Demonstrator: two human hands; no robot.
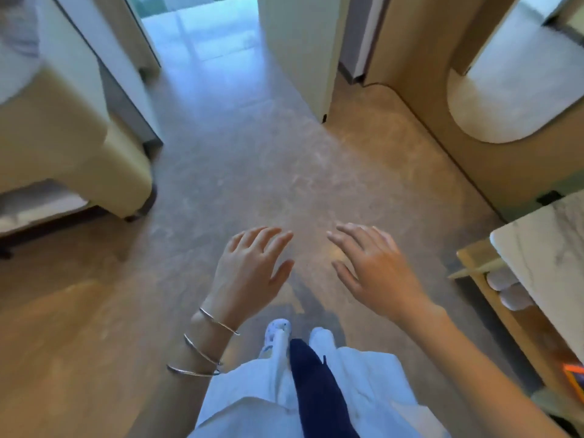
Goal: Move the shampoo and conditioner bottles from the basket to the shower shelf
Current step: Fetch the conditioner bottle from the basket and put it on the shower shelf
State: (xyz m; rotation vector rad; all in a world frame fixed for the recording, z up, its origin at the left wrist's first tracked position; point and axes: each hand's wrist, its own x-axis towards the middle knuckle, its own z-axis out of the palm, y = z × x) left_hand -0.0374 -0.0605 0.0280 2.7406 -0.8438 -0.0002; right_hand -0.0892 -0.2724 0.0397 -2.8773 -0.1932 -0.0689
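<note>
My left hand (252,267) and my right hand (373,263) hover side by side over the floor, palms down, fingers spread, holding nothing. Thin silver bangles ring my left wrist. No basket, shampoo bottle, conditioner bottle or shower shelf shows in the head view. My feet in white shoes stand on the floor just below the hands.
A cream bed frame (79,147) juts in from the left. A marble-topped table (550,257) with a wooden shelf below stands at the right. A tan rounded wall (442,105) lines the right side. Ahead, a white partition (300,58) splits two openings; the left one shows pale glossy tiles (202,36).
</note>
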